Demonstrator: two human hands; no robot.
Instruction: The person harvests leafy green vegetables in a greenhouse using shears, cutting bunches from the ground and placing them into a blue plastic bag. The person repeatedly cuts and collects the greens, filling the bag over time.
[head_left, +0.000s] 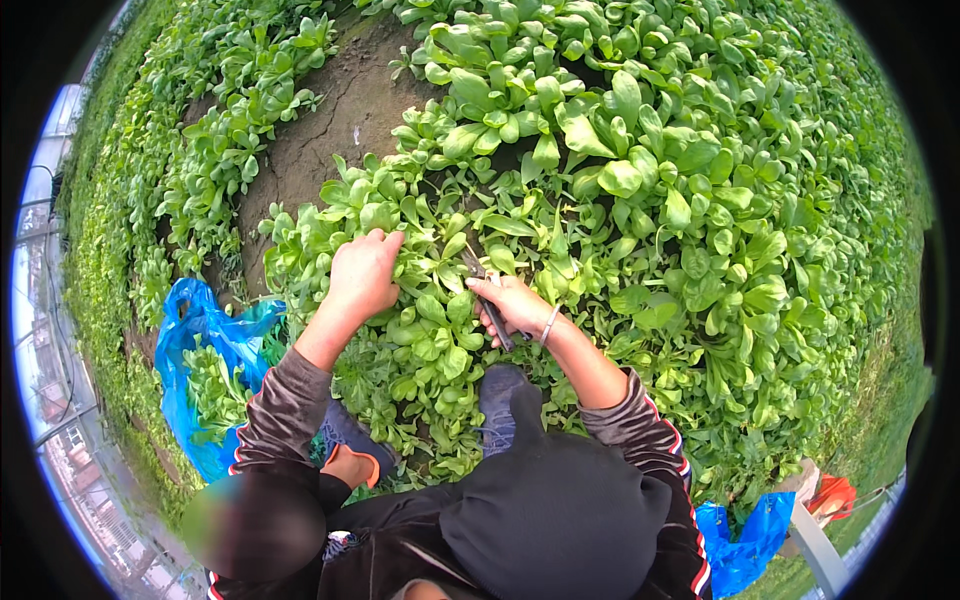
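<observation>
My left hand (365, 271) is over the leafy green plants (442, 330) in front of me, its fingers curled down among the leaves; whether it grips a leaf cannot be told. In my right hand (513, 306) is a dark metal hand tool (491, 309), likely pruning shears or scissors, its tip pointing away from me into the low plants. A thin bracelet (550, 325) circles the right wrist. To the left of my left forearm, an opened blue plastic bag (217, 330) holds picked leafy greens (214, 390).
Dense rows of leafy greens (720, 187) spread ahead and to the right. A strip of bare soil (330, 127) runs at the upper left. My shoes (499, 405) stand among plants. Another blue plastic bag (739, 544) and a pale post (817, 547) are at the lower right.
</observation>
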